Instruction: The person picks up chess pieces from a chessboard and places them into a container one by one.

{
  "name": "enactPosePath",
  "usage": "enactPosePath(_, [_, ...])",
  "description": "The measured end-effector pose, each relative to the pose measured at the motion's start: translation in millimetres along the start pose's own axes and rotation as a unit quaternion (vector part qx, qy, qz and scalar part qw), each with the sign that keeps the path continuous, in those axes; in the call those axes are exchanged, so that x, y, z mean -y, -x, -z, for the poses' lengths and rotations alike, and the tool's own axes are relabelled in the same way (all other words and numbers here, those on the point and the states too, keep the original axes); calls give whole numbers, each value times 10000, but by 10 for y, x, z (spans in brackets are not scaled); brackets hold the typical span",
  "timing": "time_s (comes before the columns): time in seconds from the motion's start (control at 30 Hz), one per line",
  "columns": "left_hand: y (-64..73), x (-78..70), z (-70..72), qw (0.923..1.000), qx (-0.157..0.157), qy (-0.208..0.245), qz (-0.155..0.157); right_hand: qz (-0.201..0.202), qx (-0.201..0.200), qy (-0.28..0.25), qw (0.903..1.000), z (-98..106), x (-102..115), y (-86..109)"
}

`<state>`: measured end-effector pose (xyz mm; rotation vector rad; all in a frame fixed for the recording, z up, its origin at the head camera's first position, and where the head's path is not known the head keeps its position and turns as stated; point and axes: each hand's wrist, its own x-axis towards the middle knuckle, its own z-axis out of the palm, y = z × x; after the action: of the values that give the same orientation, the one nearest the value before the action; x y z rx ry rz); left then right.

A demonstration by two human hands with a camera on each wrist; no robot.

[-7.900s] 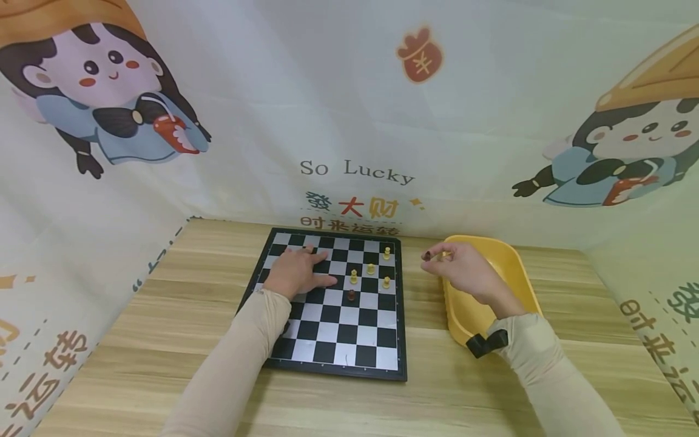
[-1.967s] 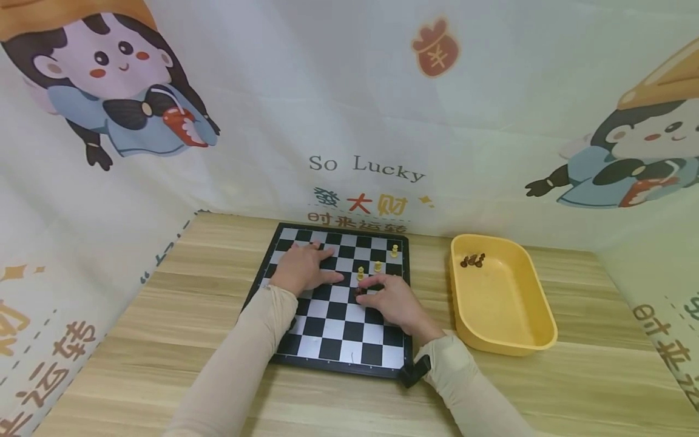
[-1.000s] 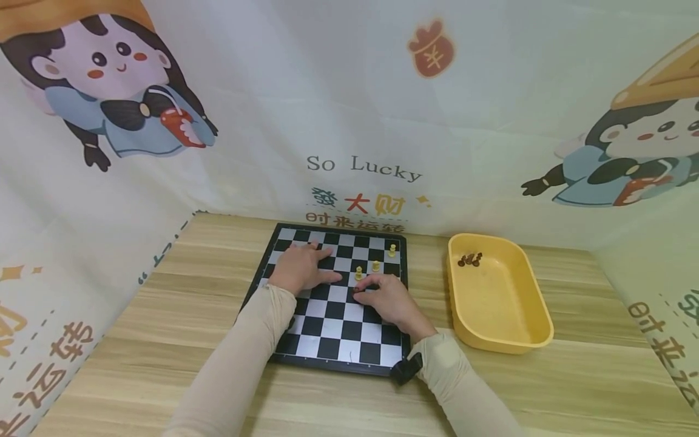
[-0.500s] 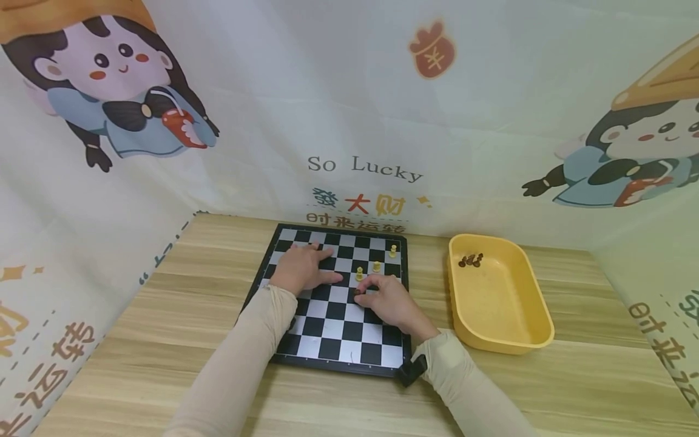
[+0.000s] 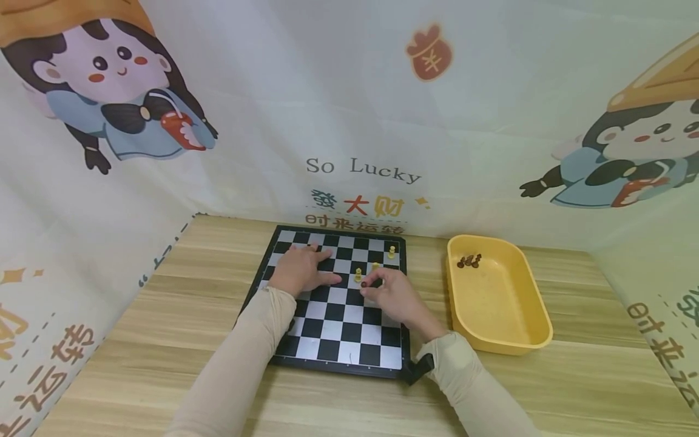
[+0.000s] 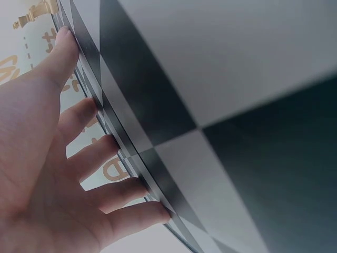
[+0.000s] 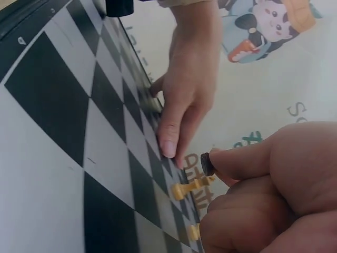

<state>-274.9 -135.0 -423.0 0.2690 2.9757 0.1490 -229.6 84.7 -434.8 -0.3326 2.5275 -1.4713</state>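
My left hand [image 5: 297, 270] lies with spread fingers on the black-and-white chessboard [image 5: 334, 331], pressing its far left part. In the left wrist view its fingertips touch the squares. Over the right half of the board, my right hand [image 5: 395, 297] pinches a small dark brown chess piece [image 5: 364, 284] between thumb and fingers. The right wrist view shows the piece's round dark base [image 7: 207, 164] lifted clear of the squares. Just beyond these fingers stand a pale yellow chess piece [image 5: 358, 275] and a second yellow piece [image 5: 375, 266], partly covered by the hand.
Another yellow piece [image 5: 391, 252] stands near the board's far right corner. To the right of the board is a yellow plastic tray [image 5: 537, 343], with several dark brown pieces [image 5: 468, 261] in its far left corner. A printed cloth [image 5: 355, 121] hangs behind the wooden table [image 5: 164, 303].
Earlier my right hand held a dark piece by the tray; dark pieces now lie inside it. The hand moved to the board, gripped the dark piece there and lifted it. My left hand stayed put.
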Motion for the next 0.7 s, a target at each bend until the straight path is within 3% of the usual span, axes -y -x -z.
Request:
enactPosePath(0.3, [6, -5, 3, 10000, 6, -33, 32, 8, -205, 60, 9998, 138, 93, 49])
enactPosePath(0.7, [-2, 5, -15, 10000, -31, 3, -4, -321, -335, 410, 9981, 414, 122, 94])
